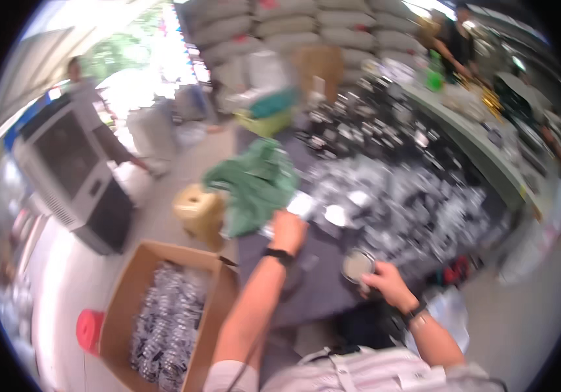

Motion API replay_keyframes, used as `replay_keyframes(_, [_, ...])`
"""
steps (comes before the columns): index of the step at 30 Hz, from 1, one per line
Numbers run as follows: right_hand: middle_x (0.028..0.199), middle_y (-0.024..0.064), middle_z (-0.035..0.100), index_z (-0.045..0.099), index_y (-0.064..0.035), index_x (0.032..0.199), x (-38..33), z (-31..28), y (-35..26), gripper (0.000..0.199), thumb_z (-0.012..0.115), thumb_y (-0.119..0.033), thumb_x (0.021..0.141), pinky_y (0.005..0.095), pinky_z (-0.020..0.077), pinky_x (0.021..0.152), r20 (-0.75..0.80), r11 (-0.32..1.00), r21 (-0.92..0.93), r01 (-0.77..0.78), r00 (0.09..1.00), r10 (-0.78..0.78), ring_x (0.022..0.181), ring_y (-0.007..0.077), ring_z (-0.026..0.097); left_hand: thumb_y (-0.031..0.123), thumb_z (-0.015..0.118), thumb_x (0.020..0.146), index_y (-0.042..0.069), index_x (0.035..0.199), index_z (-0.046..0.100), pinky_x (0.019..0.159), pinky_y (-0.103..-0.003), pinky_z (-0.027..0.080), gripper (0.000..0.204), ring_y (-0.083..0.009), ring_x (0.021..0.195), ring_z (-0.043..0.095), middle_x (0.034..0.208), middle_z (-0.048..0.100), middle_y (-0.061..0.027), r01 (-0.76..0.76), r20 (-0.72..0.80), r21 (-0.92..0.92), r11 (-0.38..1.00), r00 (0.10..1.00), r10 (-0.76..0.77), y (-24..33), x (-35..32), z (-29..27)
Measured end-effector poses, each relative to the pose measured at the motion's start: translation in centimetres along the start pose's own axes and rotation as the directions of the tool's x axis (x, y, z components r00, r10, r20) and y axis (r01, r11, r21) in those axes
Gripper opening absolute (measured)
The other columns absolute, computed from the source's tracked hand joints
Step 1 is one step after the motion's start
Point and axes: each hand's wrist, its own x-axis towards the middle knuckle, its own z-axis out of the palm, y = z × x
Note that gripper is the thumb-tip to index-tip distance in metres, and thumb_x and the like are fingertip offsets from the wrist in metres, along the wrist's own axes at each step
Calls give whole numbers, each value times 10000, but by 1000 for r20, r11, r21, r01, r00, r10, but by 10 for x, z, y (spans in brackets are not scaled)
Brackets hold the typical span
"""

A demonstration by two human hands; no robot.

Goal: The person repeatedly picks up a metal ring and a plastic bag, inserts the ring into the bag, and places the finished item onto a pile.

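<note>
Tabletop [320,297] under grey cloth carries a broad heap of clear-wrapped pieces [411,202], spread before the person, probably for easy reach. Beside its left edge stands an open cardboard box [220,294], its shiny contents [169,326] lined up in rows, seemingly to save room. Green cloth [254,186] lies bunched at that side. At its lower edge is the left hand [289,232]; blur hides whether that grip is open or holding anything. The right hand [388,285] has its grip closed on the rim of a round disc [359,264], near the tabletop's front edge, perhaps leaving its pale face unobstructed.
</note>
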Motion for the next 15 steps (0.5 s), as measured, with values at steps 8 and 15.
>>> replay_keyframes(8, [721,95,631,600,22,918,-15,-1,5,159,604,-66,785,309,532,524,-9,997,52,51,999,-50,597,179,623,73,563,673,19,673,660,644,-430,491,111,-347,730,613,737,630,-184,119,-96,-104,987,987,-129,-6,7,25])
replay_keyframes(15, [760,86,629,596,33,936,-16,0,3,175,596,-67,793,308,533,541,-36,999,36,36,999,-35,614,178,624,143,633,648,26,676,629,675,-445,479,120,-368,701,607,718,625,-187,187,-176,-398,898,945,-275,-18,10,34])
